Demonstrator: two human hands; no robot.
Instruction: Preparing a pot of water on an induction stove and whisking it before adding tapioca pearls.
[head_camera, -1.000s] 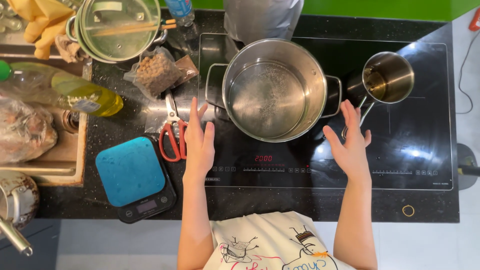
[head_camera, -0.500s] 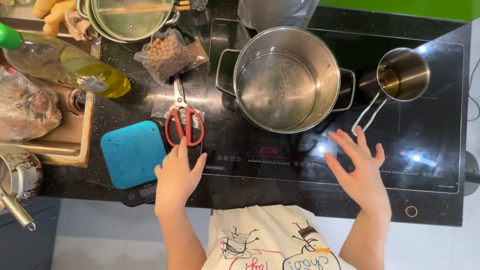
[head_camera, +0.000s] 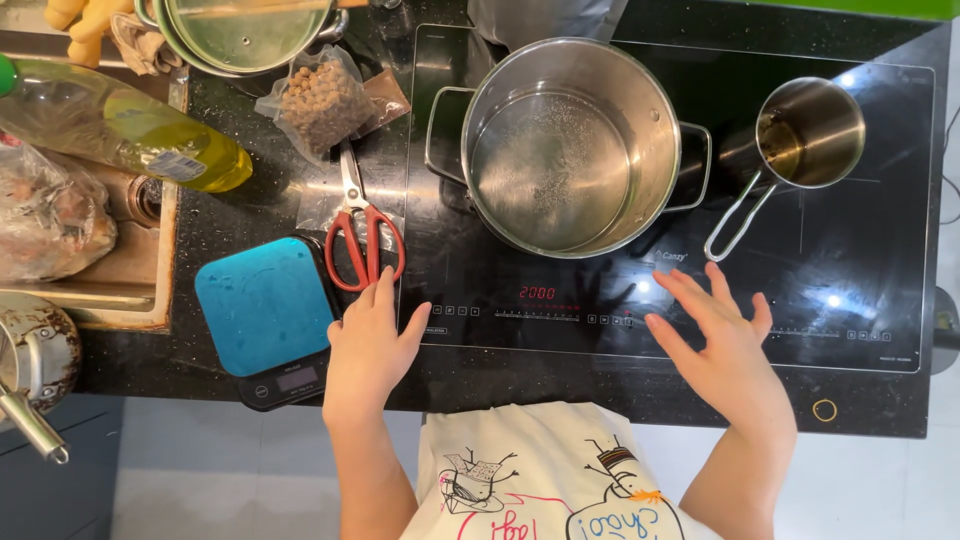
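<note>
Two empty hands, fingers spread | my left hand (head_camera: 368, 345) touches the scissors (head_camera: 362, 232) handles at its 12 o'clock | right hand (head_camera: 722, 345) hovers flat over hob (head_camera: 880, 290) controls, probably for the buttons | pot (head_camera: 565, 145) at 11, cup (head_camera: 808, 135) at 1, scale (head_camera: 265, 310) at left's 9 — nothing blocking.

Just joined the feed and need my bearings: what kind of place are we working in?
Most likely a home kitchen counter. A black induction hob carries a large steel pot with water in it, and beside it lie red-handled scissors, a blue kitchen scale and a bottle of oil.
</note>
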